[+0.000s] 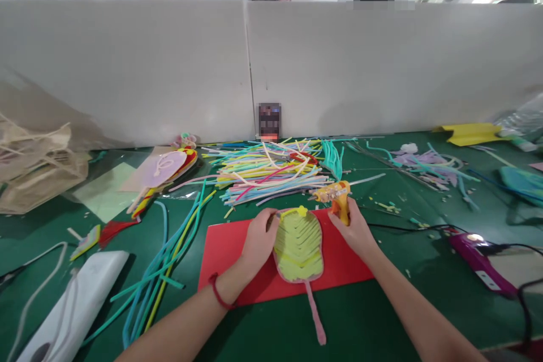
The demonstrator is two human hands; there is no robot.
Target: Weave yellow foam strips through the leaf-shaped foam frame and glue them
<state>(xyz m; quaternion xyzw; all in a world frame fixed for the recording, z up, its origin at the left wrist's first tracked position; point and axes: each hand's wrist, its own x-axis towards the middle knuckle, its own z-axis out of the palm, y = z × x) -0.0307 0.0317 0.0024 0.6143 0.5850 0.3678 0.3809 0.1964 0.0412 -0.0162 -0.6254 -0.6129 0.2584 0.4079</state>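
Observation:
A leaf-shaped fan (298, 246) made of yellow-green pipe cleaners lies on a red sheet (224, 249). It has a pink edge and a pink handle (314, 314) that points toward me. A small yellow piece (301, 211) sits at its top edge. My left hand (259, 236) is closed at the fan's upper left edge, its fingertips partly hidden. In my right hand (355, 232) is an orange-yellow hot glue gun (337, 195), held just beyond the fan's upper right, its nozzle turned left, apart from the fan.
Behind the fan lies a pile of coloured pipe cleaners (258, 175), with a phone (269, 121) against the partition. Loose pipe cleaners (169, 260) and a white device (74, 305) are at left. A black cord runs right to a purple power strip (481, 263).

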